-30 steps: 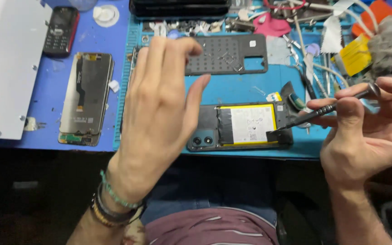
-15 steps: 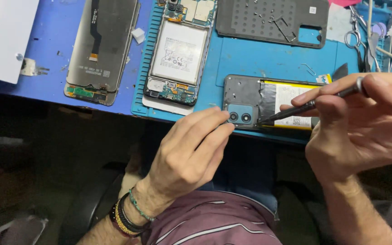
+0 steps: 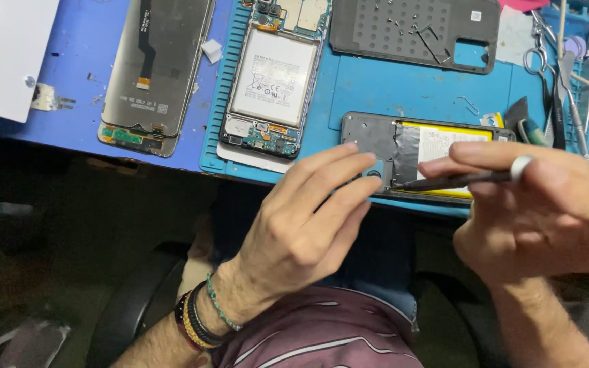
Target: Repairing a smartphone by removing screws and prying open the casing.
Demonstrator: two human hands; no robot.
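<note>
Opened phone lies flat at the blue mat's near edge, long axis left-right, camera end left. My left hand rests fingertips on that end, fingers extended, gripping nothing. My right hand pinches a dark tool, tip pointing left onto the phone. I note a yellow rectangular battery label; a second phone's white battery label sits behind.

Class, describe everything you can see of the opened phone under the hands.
The opened phone lies flat, back up, at the blue mat's near edge. Its dark frame holds a yellow battery, partly under silvery film. The left hand presses its camera end; the right hand aims a dark tool at the frame beside the battery.
</note>
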